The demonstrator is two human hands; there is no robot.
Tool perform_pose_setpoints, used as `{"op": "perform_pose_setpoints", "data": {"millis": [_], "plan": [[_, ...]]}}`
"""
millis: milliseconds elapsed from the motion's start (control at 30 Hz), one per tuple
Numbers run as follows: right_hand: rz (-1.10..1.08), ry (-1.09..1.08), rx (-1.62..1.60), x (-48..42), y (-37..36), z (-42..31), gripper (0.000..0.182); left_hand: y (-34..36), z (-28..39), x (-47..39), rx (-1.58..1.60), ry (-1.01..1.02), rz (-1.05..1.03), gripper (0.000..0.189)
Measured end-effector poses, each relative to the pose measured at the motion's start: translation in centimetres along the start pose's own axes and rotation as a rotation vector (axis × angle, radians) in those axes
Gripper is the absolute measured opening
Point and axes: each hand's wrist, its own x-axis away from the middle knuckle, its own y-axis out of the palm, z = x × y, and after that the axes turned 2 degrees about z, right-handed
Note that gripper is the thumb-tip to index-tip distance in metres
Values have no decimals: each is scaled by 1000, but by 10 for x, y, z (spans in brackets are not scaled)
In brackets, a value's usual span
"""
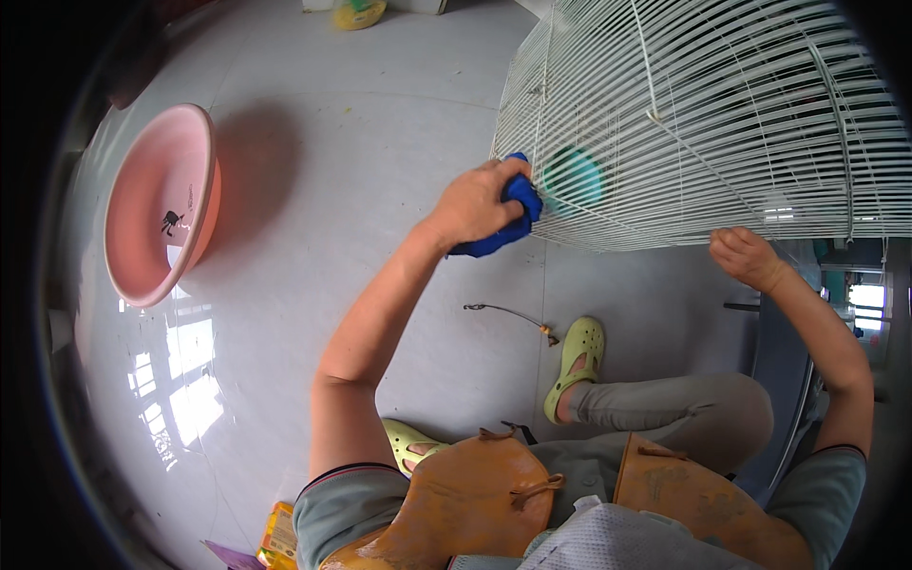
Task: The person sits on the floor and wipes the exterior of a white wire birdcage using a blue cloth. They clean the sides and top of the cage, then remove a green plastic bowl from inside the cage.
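Note:
My left hand [479, 201] is closed around a bunched blue cloth [519, 214], pressed to the lower left edge of a large white wire cage [684, 135]. The cage is tilted above the floor. My right hand [744, 256] has its fingers curled at the cage's lower edge, farther right; whether they grip a wire is hidden. A round teal object [573, 178] shows through the wires near the cloth.
A pink plastic basin [158, 206] stands on the grey tiled floor at left. A thin cord with beads [509, 313] lies near my green clog [584, 349]. A yellow bottle [279, 534] is at the bottom left, and a yellow object [359, 14] at the top.

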Motion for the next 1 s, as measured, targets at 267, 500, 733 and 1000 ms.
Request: {"op": "perform_pose_setpoints", "data": {"millis": [267,500,733,1000], "plan": [[-215,125,-110,45,21,-6,20,59,32,30,-24,-48,27,45],[-235,295,-27,102,56,-20,34,116,60,46,66,-94,26,47],[-468,492,-178,142,100,-35,46,162,75,58,88,-124,55,53],[-275,719,-184,115,79,-61,55,187,79,60,177,-103,104,57]]}}
